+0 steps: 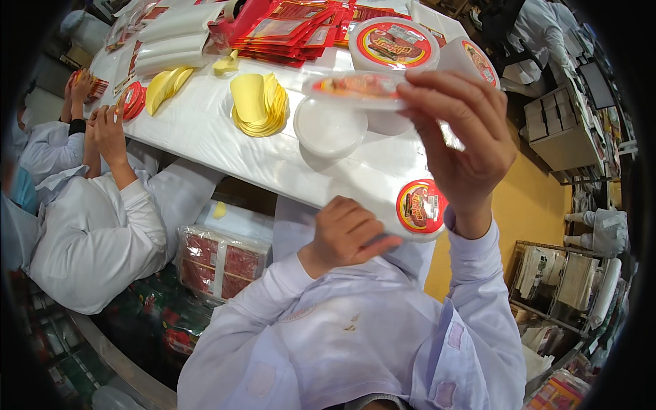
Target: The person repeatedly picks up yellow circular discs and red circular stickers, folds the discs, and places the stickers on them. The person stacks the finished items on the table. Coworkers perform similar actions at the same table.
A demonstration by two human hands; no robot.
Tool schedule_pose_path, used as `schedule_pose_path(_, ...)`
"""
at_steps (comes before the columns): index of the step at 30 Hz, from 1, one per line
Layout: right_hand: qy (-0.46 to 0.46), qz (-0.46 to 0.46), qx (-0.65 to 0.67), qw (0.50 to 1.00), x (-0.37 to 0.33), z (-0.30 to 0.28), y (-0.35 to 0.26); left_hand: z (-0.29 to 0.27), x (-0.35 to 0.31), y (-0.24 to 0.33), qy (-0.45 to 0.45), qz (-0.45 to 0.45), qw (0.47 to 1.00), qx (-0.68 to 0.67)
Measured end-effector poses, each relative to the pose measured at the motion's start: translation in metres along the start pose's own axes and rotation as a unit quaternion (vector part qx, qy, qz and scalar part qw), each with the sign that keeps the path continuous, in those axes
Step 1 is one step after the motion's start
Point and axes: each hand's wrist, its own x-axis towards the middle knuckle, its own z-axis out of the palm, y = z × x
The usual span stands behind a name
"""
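Note:
My right hand [465, 130] pinches the rim of a round clear lid with a red and yellow label [359, 87], raised above the table and seen almost edge-on. Behind and below it, an open white tub [330, 128] stands on the table, partly covered by the lid. Over the table's near edge hovers my left hand [347, 236], its fingers curled in and thumb sticking out; it appears to hold nothing. Right of that hand sits a tub with a red round label on its lid [421, 206], at the table's near right corner.
Large labelled tubs [394, 44] stand at the far right. Yellow round sheets [260, 106] lie in stacks left of the open tub. Red printed pouches [290, 31] and white film rolls [174, 41] lie farther back. A co-worker's hands [109, 137] are at the left edge.

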Motion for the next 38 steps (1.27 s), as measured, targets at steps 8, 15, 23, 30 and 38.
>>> schedule_pose_path(8, 0.056, 0.060, 0.164, 0.983, 0.016, 0.013, 0.051, 0.055, -0.003, 0.002, -0.234, 0.050, 0.969, 0.061)
schedule_pose_path(15, -0.217, -0.013, -0.109, 0.970, 0.018, 0.006, 0.085, 0.052, -0.013, -0.008, -0.182, 0.042, 0.982, 0.020)
schedule_pose_path(23, -0.177, 0.006, -0.152, 0.972, -0.019, -0.004, 0.080, 0.037, -0.002, -0.009, -0.229, 0.005, 0.973, -0.012)
schedule_pose_path(30, -0.137, 0.069, -0.091, 0.984, -0.035, -0.004, 0.090, 0.017, 0.025, -0.020, -0.068, -0.092, 0.990, -0.088)
schedule_pose_path(38, -0.030, 0.110, -0.099, 0.989, -0.032, -0.015, 0.045, -0.017, 0.061, -0.022, 0.176, -0.384, 0.803, -0.421)
